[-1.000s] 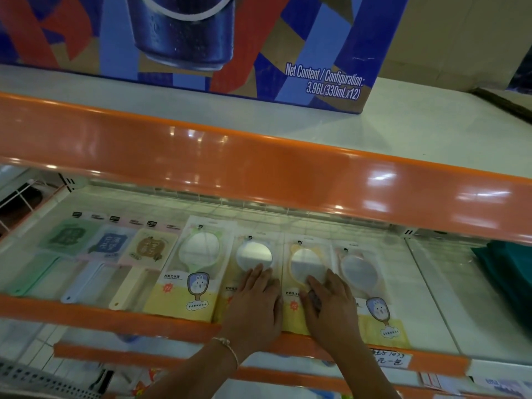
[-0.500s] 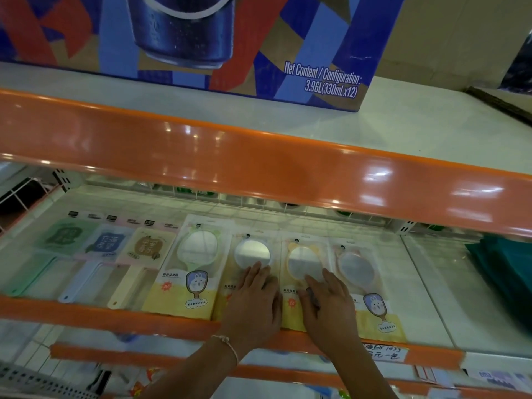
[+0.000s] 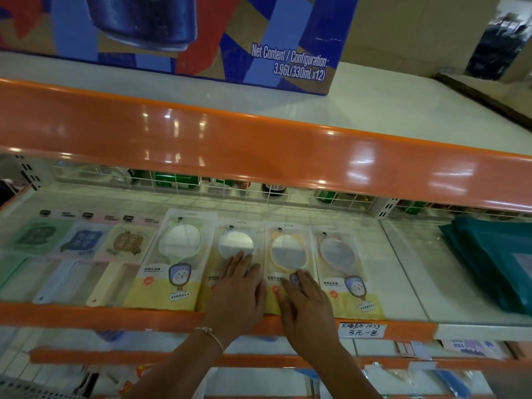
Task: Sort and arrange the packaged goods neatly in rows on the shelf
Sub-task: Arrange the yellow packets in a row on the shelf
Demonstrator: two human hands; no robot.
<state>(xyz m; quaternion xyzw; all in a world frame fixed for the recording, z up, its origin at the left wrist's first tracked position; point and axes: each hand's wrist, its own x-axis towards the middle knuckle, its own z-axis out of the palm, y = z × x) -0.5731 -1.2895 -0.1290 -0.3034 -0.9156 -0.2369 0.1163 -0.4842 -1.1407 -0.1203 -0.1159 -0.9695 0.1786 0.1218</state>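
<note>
Left hand, right hand flat, hiding 2 mirror packs' labels, seemingly.

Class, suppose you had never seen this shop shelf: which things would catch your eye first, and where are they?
First, the two hands: the left hand and right hand press flat on neighbouring mirror packets in the middle shelf's front row. Next, the glossy orange shelf edge across the view, and above it the big blue-and-red drinks carton.

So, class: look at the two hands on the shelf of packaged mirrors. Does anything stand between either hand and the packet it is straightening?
Nothing visible does. The left hand lies flat on the second mirror packet, and the right hand lies flat on the third mirror packet, fingers straight. The orange shelf lip passes under the wrists only.
</note>
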